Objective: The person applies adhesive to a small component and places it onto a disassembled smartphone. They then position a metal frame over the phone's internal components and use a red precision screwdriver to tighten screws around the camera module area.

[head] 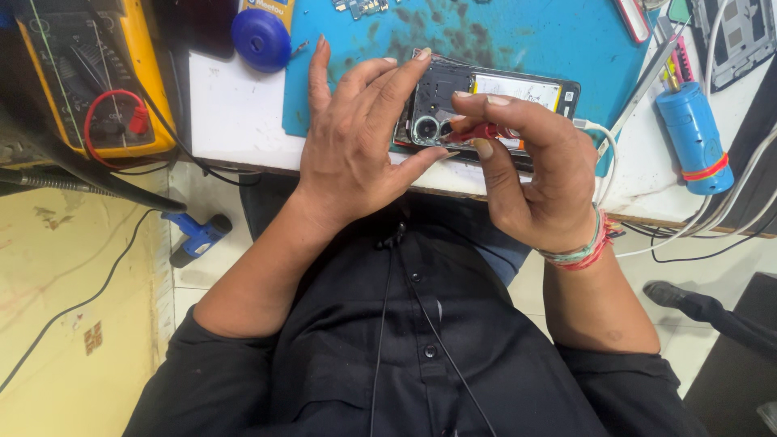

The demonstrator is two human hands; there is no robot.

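This was a small electronics repair bench — a phone workshop, by the look of it. A blue work mat covered part of the white tabletop, stained dark from use. A yellow multimeter with red and black leads stood at one side, a blue cylindrical tool at the other, with white cables trailing off the edge. An opened phone lay on the mat, its back off and its battery and camera parts exposed — plain repair work. A blue hot-glue-type gun lay on the tiled floor below.
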